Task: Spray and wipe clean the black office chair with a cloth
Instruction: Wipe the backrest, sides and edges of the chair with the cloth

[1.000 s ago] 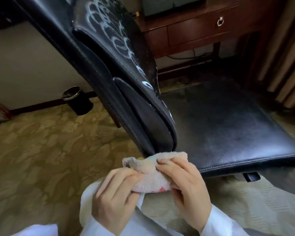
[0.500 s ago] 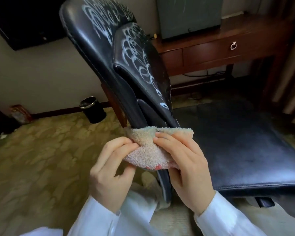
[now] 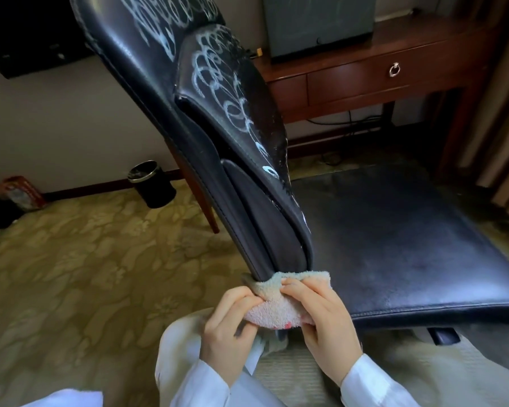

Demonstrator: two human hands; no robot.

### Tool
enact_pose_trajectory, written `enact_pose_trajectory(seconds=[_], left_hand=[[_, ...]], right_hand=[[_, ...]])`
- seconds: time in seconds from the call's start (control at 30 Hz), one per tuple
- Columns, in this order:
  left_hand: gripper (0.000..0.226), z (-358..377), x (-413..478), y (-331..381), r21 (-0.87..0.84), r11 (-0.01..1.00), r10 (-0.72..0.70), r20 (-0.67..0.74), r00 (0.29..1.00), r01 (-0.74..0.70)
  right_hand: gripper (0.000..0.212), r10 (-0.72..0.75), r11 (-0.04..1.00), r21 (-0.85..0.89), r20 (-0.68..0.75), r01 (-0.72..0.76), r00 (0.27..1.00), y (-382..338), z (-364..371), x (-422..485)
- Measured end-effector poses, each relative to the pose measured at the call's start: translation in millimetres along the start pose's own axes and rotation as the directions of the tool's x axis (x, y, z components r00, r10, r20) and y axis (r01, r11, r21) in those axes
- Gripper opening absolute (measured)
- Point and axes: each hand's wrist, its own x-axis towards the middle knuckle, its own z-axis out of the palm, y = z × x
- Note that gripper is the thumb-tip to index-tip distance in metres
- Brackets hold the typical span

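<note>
- Black office chair (image 3: 256,218) fills the middle of the view, side-on. Its seat (image 3: 394,248) spreads to the right and its backrest (image 3: 159,83) leans up and away toward the upper left.
- White scribble marks (image 3: 218,74) cover the upper and middle front face of the backrest and thin to a few dabs near its lower end. The seat looks dull but carries no such marks.
- Cloth (image 3: 279,306), pale terry with a pink spot, is bunched and touching the bottom tip of the backrest, just left of the seat's near edge.
- Left hand (image 3: 227,327) pinches the cloth's left side, fingers curled over it.
- Right hand (image 3: 326,327) grips the right side, fingertips (image 3: 288,287) pressing on top. Both hands are closed on the cloth and neither holds a spray bottle; none is in view.
- Key relation: the backrest's long axis runs from the hands straight up and leftward, so all the marked surface lies above and beyond the cloth. The marked face turns toward the seat, the right hand's side, so that hand is judged better placed to lead.
- Judgement: wiping is at the low end, with the bulk of the marks not yet cleared. The next stroke likely needs to travel up along the axis.
- Round bin (image 3: 153,183) stands on patterned carpet (image 3: 71,274) behind, well apart.
</note>
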Motion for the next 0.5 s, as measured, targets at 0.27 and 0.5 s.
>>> enact_pose_trajectory(seconds=[0.27, 0.5], left_hand=[[0.034, -9, -5, 8, 0.096, 0.995, -0.003, 0.07, 0.998, -0.003], [0.026, -101, 100, 101, 0.263, 0.926, 0.335, -0.246, 0.91, -0.27]], right_hand=[[0.071, -0.007, 0.995, -0.095, 0.062, 0.012, 0.998, -6, -14, -3], [0.041, -0.389, 0.916, -0.009, -0.268, 0.401, 0.882, -107, -99, 79]])
